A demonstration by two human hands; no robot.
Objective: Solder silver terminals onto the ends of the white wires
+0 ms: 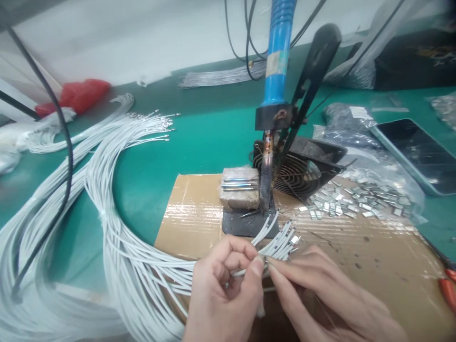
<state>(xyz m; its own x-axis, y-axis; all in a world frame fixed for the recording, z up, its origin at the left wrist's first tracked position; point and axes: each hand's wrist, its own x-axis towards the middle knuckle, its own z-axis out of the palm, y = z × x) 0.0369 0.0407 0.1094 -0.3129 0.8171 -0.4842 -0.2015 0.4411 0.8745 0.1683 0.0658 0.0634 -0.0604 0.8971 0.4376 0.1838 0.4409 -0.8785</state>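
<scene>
My left hand (228,289) pinches the end of a white cable (238,273) between thumb and forefinger. Against that end, the fingertips of my right hand (331,294) are pressed together on a tiny metal piece (265,260), mostly hidden by the fingers. Just beyond both hands lie more white cable ends (280,244), part of a thick bundle (138,251) curving in from the left. A blue-handled soldering iron (280,52) is clamped upright above a dark base plate (228,227). Beside its tip sits a pale block (239,197) with shiny metal strips on top.
A cardboard sheet (192,204) lies under the work. Small metal connectors (356,199) are heaped at right, near a black fan (299,173), plastic bags (345,121) and a phone (420,152). An orange-handled tool (447,289) lies at the right edge. A black cord (67,156) crosses the left side.
</scene>
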